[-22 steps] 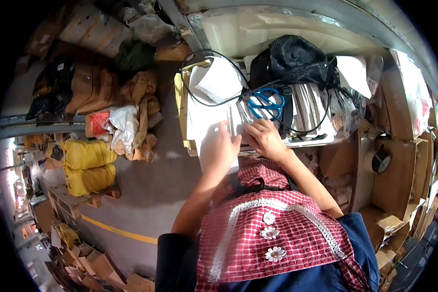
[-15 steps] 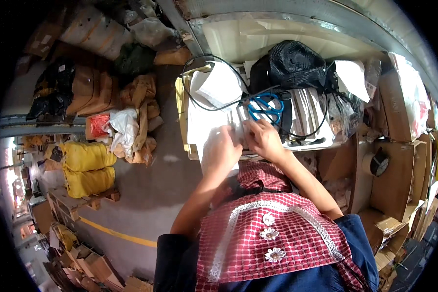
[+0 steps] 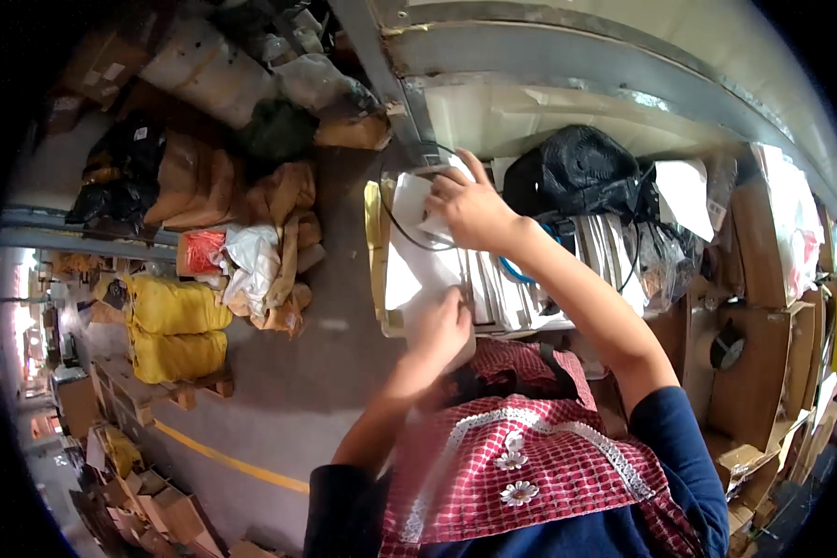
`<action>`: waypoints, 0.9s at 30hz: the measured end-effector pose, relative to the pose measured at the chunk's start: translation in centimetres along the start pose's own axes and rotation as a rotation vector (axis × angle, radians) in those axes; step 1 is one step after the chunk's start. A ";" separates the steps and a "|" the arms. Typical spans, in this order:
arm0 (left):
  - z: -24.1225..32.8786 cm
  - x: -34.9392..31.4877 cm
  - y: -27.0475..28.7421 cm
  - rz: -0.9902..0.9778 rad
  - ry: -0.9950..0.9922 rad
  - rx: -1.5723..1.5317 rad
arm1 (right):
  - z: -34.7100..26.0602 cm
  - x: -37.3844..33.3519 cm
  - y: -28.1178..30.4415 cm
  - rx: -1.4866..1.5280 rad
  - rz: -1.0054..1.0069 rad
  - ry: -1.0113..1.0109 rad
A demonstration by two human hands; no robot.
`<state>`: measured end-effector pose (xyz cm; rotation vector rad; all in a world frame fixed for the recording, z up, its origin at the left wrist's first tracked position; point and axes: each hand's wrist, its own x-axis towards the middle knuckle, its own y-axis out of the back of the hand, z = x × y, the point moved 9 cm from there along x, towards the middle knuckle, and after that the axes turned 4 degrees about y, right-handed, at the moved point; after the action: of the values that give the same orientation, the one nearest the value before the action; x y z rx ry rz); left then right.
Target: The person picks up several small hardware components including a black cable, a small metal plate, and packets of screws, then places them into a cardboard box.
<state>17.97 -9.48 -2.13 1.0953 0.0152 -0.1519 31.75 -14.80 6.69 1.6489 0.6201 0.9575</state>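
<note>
A tray (image 3: 392,327) on the shelf holds white sheets of paper (image 3: 417,270) on its left side and a row of upright white packets or cards (image 3: 502,293) beside them. My right hand (image 3: 479,209) reaches over the far end of the sheets, fingers curled on a loose white paper (image 3: 434,226). At the tray's near edge is my left hand (image 3: 445,327), slightly blurred, its fingers closed; what they hold is hidden. Blue looped handles (image 3: 516,271), apparently of scissors, show partly behind my right forearm. A thin black cable (image 3: 402,228) loops across the papers.
Behind the tray sits a black plastic bag (image 3: 567,172) against the wall. Clear plastic bags (image 3: 670,256) and cardboard boxes (image 3: 758,344) stand to the right. Left, across the grey floor, are yellow sacks (image 3: 179,330) on a wooden pallet (image 3: 149,386). A metal beam (image 3: 567,54) runs above.
My right hand has moved from beside the left hand, near the blue handles, to the far end of the sheets. My left hand stays by the near edge. The view has shifted slightly.
</note>
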 end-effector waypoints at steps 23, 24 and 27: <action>-7.9 0.1 7.1 0.269 0.295 -0.303 | 12.5 -17.5 15.3 1.072 1.129 -0.880; -7.6 0.5 8.0 0.308 0.250 -0.193 | 12.0 -17.8 15.7 1.068 1.139 -0.904; -4.7 2.4 10.7 0.410 0.084 -0.069 | 12.4 -20.5 14.2 1.107 1.109 -0.904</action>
<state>22.07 -0.80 4.92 1.0145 -0.1279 0.2610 30.02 -41.76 13.35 3.2445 -0.6368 0.3693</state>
